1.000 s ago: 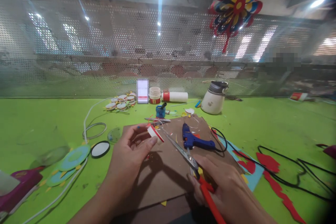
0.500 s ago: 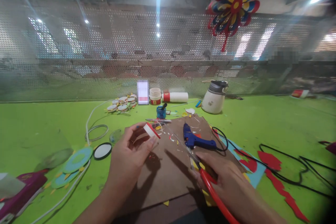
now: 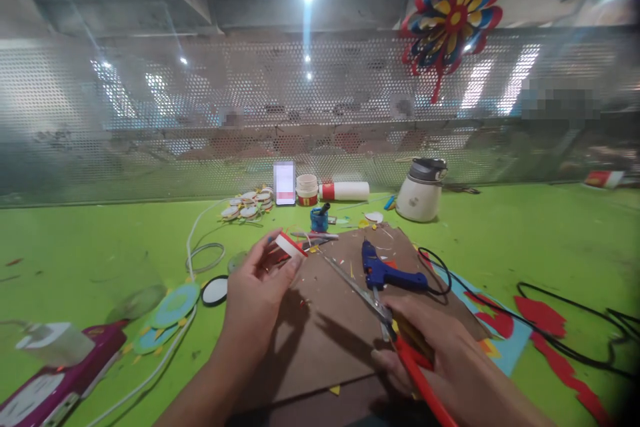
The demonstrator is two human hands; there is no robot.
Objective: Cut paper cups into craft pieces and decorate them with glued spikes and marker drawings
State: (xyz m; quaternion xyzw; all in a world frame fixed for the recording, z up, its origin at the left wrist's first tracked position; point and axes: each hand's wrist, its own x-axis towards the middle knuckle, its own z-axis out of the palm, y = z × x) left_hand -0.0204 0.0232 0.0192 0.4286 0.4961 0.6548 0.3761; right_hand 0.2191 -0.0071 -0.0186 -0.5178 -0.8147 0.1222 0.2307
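Observation:
Between the fingers and thumb of my left hand (image 3: 264, 287) is a small round white piece with a red rim (image 3: 290, 246), held tilted above a brown cardboard sheet (image 3: 320, 353). My right hand (image 3: 435, 340) grips red-handled scissors (image 3: 413, 363) whose metal blades reach up and left toward the white piece, apart from it. Just beyond the right hand lies a blue hot glue gun (image 3: 393, 272) on the cardboard. Small paper scraps and a grey pen (image 3: 315, 236) lie around the far part of the sheet.
At left are a purple power strip (image 3: 65, 367), turquoise paper discs (image 3: 175, 303) and a round mirror-like disc (image 3: 215, 291). Along the back stand a phone (image 3: 285, 183), a blue pot (image 3: 319, 220) and a white flask (image 3: 420, 193). Black cable (image 3: 555, 340) and red scraps (image 3: 540, 315) lie right.
The view has shifted slightly, so most things appear farther right. The scissors' blades show more clearly spread now, while the left hand keeps its hold on the white piece.

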